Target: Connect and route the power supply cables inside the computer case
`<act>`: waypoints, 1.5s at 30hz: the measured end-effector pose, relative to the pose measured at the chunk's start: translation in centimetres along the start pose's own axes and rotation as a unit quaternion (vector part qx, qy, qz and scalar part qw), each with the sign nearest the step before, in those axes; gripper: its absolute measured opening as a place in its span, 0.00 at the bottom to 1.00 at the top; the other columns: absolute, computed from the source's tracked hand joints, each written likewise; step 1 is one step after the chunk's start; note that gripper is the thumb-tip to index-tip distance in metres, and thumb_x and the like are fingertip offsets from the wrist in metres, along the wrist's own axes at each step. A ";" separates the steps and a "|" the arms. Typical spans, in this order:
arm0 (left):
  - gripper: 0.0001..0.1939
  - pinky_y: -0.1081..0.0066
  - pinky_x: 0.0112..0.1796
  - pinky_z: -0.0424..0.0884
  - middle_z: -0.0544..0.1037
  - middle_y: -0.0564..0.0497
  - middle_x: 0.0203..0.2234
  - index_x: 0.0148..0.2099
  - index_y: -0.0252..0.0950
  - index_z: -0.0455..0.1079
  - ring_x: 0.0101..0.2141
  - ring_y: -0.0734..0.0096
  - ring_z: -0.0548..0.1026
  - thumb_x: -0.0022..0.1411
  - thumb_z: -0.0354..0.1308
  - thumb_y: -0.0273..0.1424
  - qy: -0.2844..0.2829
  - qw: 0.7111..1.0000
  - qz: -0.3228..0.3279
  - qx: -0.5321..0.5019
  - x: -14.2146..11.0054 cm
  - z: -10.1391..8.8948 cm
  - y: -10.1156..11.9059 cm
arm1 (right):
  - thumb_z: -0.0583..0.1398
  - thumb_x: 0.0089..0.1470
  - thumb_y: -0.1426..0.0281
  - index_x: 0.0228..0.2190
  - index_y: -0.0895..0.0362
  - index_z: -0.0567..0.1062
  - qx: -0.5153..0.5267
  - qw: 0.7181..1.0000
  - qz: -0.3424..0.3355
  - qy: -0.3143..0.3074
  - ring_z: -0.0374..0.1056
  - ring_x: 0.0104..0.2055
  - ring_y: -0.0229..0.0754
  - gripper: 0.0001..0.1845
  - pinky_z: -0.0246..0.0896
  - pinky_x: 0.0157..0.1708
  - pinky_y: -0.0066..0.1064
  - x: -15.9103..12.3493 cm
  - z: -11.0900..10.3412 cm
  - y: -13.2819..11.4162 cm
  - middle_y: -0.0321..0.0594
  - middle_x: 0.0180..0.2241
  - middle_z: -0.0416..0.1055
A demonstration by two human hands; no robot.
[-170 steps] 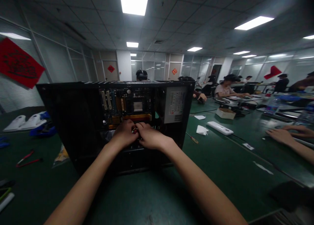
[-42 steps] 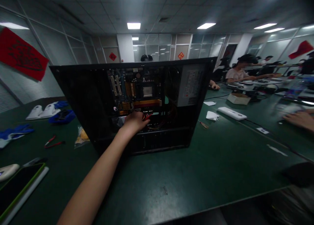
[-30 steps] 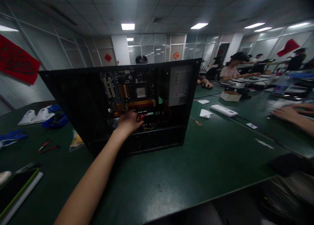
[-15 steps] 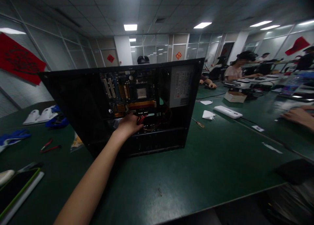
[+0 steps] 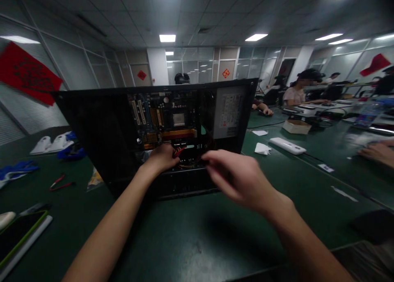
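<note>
An open black computer case (image 5: 92,122) stands on the green table with its inside facing me. A motherboard (image 5: 180,105) is mounted in it, and a silver power supply (image 5: 227,111) sits at the upper right. My left hand (image 5: 163,157) reaches into the lower part, its fingers closed around a bundle of red and black power cables (image 5: 179,152). In front of the lower right opening is my right hand (image 5: 235,173), slightly blurred. Its fingers are curled, the tips close to thin wires; what lies between them is hidden.
Red-handled pliers (image 5: 61,184), blue-and-white gloves (image 5: 18,171) and a phone with a green edge (image 5: 21,239) lie on the left. To the right are a white power strip (image 5: 287,145), a white adapter (image 5: 262,149) and a small carton (image 5: 297,127). Other people sit farther right.
My right hand has come in from the lower right up to the case and covers the spot where a screwdriver lay. The left hand stays at the cables.
</note>
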State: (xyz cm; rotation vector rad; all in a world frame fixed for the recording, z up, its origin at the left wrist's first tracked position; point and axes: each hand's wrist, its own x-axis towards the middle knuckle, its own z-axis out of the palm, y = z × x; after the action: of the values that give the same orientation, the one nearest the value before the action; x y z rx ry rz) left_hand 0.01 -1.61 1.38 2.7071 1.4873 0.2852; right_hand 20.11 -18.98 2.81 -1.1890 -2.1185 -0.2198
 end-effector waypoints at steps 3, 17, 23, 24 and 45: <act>0.12 0.69 0.29 0.65 0.81 0.44 0.30 0.35 0.38 0.77 0.31 0.61 0.78 0.56 0.56 0.39 0.006 1.000 -0.007 0.008 -0.2 -0.4 0.2 | 0.55 0.63 0.69 0.67 0.57 0.51 -0.042 0.990 0.011 -0.137 0.69 0.55 0.48 0.34 0.67 0.51 0.39 2.5 1.8 1.5 0.52 0.57 0.68; 0.11 0.68 0.28 0.66 0.80 0.45 0.27 0.30 0.39 0.77 0.29 0.60 0.78 0.55 0.57 0.38 0.027 0.999 -0.018 0.012 0.1 -0.5 0.4 | 0.51 0.63 0.74 0.46 0.60 0.75 -0.195 0.960 -0.001 -0.200 0.64 0.55 0.52 0.15 0.67 0.42 0.37 11.4 8.6 4.6 0.54 0.53 0.67; 0.11 0.69 0.26 0.62 0.78 0.45 0.23 0.27 0.37 0.76 0.26 0.63 0.75 0.54 0.57 0.37 0.032 0.999 0.027 0.020 0.0 -0.8 0.3 | 0.52 0.63 0.74 0.46 0.59 0.75 -0.167 0.967 -0.010 -0.193 0.64 0.52 0.49 0.15 0.66 0.42 0.36 10.6 9.1 5.3 0.50 0.50 0.67; 0.11 0.69 0.26 0.61 0.78 0.46 0.22 0.26 0.36 0.75 0.25 0.64 0.75 0.54 0.57 0.37 0.032 0.999 0.030 0.017 0.0 -0.8 0.2 | 0.52 0.63 0.74 0.46 0.58 0.75 -0.166 0.967 -0.010 -0.191 0.64 0.52 0.48 0.15 0.66 0.42 0.35 10.5 9.1 5.3 0.49 0.49 0.68; 0.26 0.71 0.23 0.51 0.66 0.54 0.13 0.19 0.35 0.67 0.18 0.73 0.62 0.64 0.49 0.46 0.021 0.994 0.020 -0.108 0.9 0.0 -1.3 | 0.51 0.62 0.75 0.44 0.61 0.77 -0.199 0.961 -0.023 -0.188 0.68 0.50 0.49 0.16 0.66 0.39 0.33 10.7 8.8 5.2 0.53 0.49 0.70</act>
State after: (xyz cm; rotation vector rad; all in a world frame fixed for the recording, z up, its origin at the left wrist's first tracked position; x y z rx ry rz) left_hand -0.65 -0.13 1.36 2.5763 1.3252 0.4777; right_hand 16.36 -4.63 2.10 -1.5077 -2.5143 -0.4939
